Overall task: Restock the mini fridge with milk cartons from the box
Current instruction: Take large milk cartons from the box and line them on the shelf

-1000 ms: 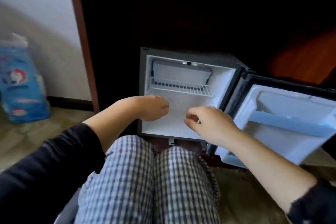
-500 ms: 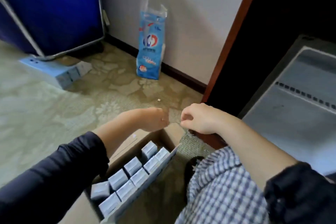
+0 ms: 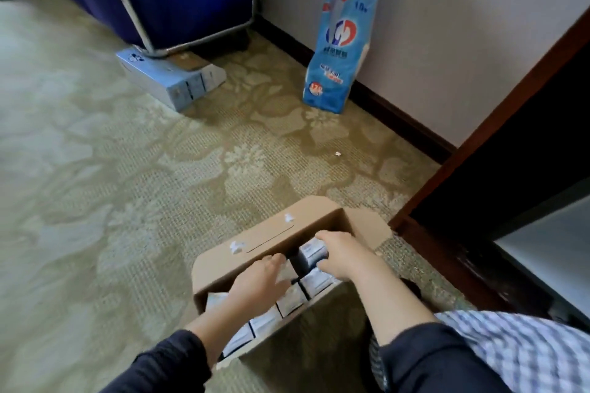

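The box (image 3: 265,239) sits open on the carpet (image 3: 159,185) beside the person's knee (image 3: 517,341), near what is probably the mini fridge (image 3: 549,252), so each carry is short; the milk cartons (image 3: 289,301) stand in tight rows inside it. The right hand (image 3: 343,257) curls round the far-end carton (image 3: 313,249), seemingly to work it free of the pack; the left hand (image 3: 260,279) lies over the neighbouring row, and blur hides whether it grips or merely steadies.

An open brown cardboard box (image 3: 223,268) sits on the carpet (image 3: 127,201), packed with rows of upright pale milk cartons (image 3: 289,300).
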`<state>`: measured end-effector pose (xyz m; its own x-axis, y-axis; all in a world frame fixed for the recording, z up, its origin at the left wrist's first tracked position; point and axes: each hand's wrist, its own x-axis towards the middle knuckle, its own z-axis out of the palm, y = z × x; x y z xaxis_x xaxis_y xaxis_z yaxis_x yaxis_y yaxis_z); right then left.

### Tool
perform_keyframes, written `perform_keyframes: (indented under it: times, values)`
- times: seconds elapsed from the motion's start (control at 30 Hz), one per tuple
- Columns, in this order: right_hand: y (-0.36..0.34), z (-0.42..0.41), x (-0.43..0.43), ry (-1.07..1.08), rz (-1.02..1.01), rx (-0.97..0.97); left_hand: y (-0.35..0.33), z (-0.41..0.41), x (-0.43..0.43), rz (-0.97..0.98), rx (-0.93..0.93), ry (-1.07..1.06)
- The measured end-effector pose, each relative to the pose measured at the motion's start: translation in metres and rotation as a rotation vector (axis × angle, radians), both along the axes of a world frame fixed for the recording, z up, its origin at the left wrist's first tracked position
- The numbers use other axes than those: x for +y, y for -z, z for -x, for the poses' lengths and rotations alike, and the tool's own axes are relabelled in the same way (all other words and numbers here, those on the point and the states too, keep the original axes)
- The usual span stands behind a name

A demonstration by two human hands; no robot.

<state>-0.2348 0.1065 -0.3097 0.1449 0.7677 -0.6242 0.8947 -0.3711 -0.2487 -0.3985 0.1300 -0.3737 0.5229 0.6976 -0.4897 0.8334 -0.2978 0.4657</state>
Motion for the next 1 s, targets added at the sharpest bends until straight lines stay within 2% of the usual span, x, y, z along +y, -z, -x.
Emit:
perform_keyframes:
  times: [0.23, 0.4, 0.57, 0.73, 1.0]
  values:
    - [0.034, 0.0, 0.009, -0.034, 0.052, -0.034, 0.04, 0.004, -0.012, -0.201, -0.008, -0.203]
    - [0.055, 0.011, 0.015, 0.002, 0.042, -0.047, 0.045, 0.005, -0.015, -0.319, 0.004, -0.238]
    - [0.072, 0.021, 0.018, 0.101, -0.027, -0.124, 0.049, 0.005, -0.016, -0.311, -0.002, -0.265]
    - [0.08, 0.028, 0.024, 0.049, -0.027, -0.197, 0.05, 0.004, -0.016, -0.349, 0.019, -0.264]
    - [0.061, 0.034, 0.017, 0.099, -0.055, -0.123, 0.049, 0.006, -0.016, -0.358, 0.022, -0.253]
